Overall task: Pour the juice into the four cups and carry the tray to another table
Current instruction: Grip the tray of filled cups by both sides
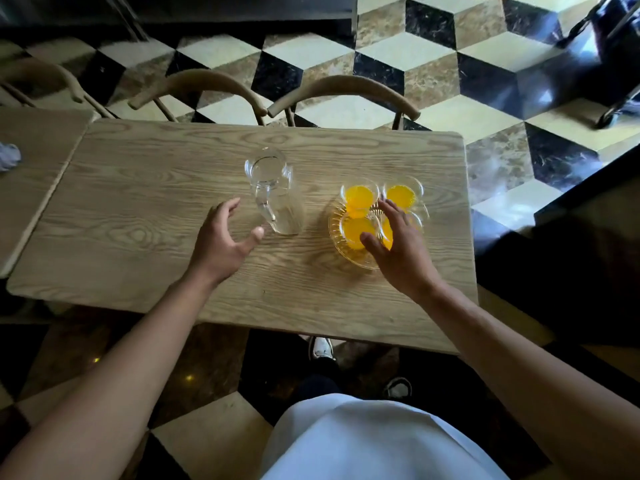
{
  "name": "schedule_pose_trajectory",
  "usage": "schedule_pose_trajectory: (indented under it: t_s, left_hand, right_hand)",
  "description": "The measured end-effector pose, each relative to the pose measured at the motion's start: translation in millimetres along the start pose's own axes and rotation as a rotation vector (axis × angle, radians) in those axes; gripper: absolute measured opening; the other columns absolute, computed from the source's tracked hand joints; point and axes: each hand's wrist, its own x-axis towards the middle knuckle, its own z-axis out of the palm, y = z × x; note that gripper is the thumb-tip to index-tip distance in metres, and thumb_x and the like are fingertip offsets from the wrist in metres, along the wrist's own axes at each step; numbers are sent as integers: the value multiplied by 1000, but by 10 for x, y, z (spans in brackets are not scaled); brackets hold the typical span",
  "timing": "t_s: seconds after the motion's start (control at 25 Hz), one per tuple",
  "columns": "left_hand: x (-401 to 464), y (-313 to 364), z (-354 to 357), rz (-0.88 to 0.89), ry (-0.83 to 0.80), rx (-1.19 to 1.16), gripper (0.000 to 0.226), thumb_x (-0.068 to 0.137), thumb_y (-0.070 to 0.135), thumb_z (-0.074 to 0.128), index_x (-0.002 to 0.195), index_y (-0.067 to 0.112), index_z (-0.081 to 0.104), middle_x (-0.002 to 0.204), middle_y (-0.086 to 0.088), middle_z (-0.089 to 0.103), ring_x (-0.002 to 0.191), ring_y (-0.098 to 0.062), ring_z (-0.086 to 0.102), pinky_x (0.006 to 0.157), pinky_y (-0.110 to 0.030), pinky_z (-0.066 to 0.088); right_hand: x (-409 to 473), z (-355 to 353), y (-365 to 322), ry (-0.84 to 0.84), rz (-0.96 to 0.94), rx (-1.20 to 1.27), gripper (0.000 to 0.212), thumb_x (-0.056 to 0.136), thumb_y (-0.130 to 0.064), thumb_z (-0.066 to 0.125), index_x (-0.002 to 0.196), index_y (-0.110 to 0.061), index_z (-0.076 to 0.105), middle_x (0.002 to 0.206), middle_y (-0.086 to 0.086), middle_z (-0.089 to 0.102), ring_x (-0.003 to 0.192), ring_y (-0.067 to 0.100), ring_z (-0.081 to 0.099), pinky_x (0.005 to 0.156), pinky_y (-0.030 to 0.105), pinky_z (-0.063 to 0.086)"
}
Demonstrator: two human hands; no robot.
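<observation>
A clear glass pitcher [277, 195] stands upright near the middle of the wooden table [156, 209], with no juice visible in it. To its right a round amber glass tray [341, 252] carries several glass cups of orange juice [358, 195]. My left hand [225, 237] hovers just left of the pitcher's handle, fingers relaxed and apart, holding nothing. My right hand [398, 240] is spread over the near right cups, fingers straight; it hides part of the tray and one cup.
Two curved wooden chair backs [207, 81] stand at the table's far edge. Another wooden table [31, 140] adjoins on the left with a pale cloth [8, 157]. A dark wheeled frame [609, 64] stands at the far right on the chequered floor.
</observation>
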Motion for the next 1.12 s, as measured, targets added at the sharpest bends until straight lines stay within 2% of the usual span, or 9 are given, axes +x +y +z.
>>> schedule_pose_trajectory:
  t_s: [0.12, 0.36, 0.48, 0.68, 0.88, 1.12]
  left_hand:
    - [-366, 255, 276, 16, 19, -1, 91, 74, 63, 66, 149, 12, 52, 148, -13, 58, 137, -25, 57, 113, -52, 50]
    - [-564, 819, 725, 88, -37, -1, 80, 81, 46, 72, 150, 11, 51, 149, -10, 59, 136, -21, 57, 115, -42, 47]
    - [-470, 907, 823, 102, -45, -7, 76, 83, 44, 72, 149, 12, 53, 149, -9, 59, 136, -20, 57, 111, -37, 47]
    - [-208, 779, 984, 100, -138, -15, 70, 84, 43, 69, 147, 14, 56, 144, -8, 63, 130, -20, 60, 109, -39, 50]
    - [64, 432, 1262, 74, -253, -4, 65, 86, 40, 66, 144, 12, 58, 143, -10, 64, 131, -25, 61, 109, -44, 52]
    - [351, 62, 1453, 19, -325, 58, 50, 97, 16, 70, 145, 11, 58, 144, -13, 61, 134, -29, 58, 113, -47, 49]
  right_hand:
    - [-171, -312, 195, 29, 11, 5, 69, 97, -29, 65, 156, -10, 36, 164, 10, 34, 153, 21, 26, 123, 31, 22]
    - [-322, -756, 472, 50, 24, -38, 68, 98, -28, 64, 157, -9, 35, 163, 10, 34, 152, 22, 29, 115, 23, 19]
    - [-304, -817, 553, 56, 38, -52, 67, 98, -30, 64, 156, -9, 38, 165, 9, 32, 153, 20, 27, 115, 22, 18]
    - [-106, -794, 673, 70, 111, -117, 64, 98, -33, 63, 154, -10, 40, 163, 9, 34, 151, 22, 31, 112, 22, 21]
    - [161, -668, 834, 44, 233, -173, 63, 97, -32, 63, 153, -9, 42, 160, 10, 40, 148, 24, 36, 119, 32, 27]
    - [362, -555, 993, 31, 338, -220, 57, 96, -25, 64, 148, -8, 48, 151, 14, 49, 141, 27, 45, 117, 34, 33]
